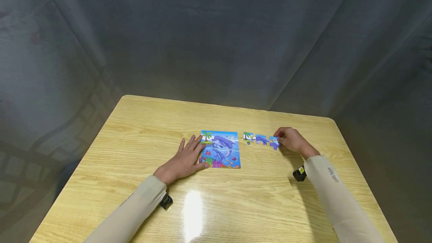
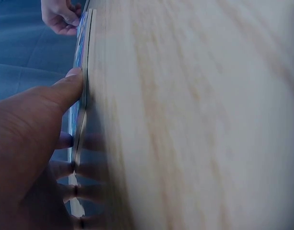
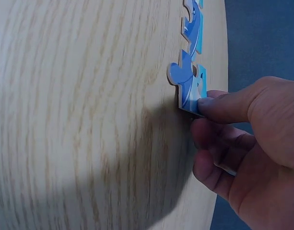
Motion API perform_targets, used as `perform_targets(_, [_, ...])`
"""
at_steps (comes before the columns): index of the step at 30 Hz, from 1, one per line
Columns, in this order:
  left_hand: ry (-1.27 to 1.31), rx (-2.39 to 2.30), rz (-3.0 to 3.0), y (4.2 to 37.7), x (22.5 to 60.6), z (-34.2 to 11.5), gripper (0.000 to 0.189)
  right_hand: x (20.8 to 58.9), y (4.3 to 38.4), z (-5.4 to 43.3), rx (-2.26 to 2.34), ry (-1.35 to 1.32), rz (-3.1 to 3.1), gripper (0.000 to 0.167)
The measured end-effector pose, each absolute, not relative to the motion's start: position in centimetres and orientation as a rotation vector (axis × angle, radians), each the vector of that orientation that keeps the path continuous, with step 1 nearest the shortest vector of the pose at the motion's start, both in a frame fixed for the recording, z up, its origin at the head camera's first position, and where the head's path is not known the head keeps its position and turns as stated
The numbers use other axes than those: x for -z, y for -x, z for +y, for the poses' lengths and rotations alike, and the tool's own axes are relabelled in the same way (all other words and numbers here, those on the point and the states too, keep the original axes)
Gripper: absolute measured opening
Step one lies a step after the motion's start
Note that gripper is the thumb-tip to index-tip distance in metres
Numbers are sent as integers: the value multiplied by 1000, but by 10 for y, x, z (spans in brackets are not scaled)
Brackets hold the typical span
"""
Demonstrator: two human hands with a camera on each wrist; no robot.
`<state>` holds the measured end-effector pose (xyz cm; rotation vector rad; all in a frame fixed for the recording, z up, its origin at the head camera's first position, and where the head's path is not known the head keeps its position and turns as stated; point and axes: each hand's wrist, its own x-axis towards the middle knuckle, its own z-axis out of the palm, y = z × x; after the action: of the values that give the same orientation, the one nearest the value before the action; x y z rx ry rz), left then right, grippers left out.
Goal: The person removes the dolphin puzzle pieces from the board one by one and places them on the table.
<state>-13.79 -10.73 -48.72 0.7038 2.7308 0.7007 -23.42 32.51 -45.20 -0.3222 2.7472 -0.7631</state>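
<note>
Right hand [image 1: 293, 140]: pinches the corner of the end piece [image 3: 186, 91], thumb on the printed face, fingertips at the outer edge. Left hand [image 1: 183, 160]: fingers spread, holding nothing, fingertips and thumb resting on the left side of the picture board [image 1: 221, 149], which lies flat on the table [image 1: 236, 205].

Location of parts: three puzzle pieces form a row to the right of the picture board, apart from it. Nearest the board is the palm-tree piece [image 1: 248, 135]; next comes the middle piece [image 1: 260, 139], printed with part of a dolphin; the end piece is outermost. A narrow gap separates the palm-tree piece from the middle piece. The end piece sits just beside the middle piece; whether they touch cannot be told.

Progress, as judged: the three pieces are set out in an order that matches the top strip of the board's picture, so the board probably serves as the guide. Closing the row remains. Lower strips have no counterpart in the row, and no other loose pieces are in view.
</note>
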Motion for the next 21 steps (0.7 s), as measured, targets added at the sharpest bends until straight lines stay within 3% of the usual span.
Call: perform_targets(21, [-701, -696, 2731, 138, 485, -107, 75, 460, 232, 321, 758, 203, 2810, 12])
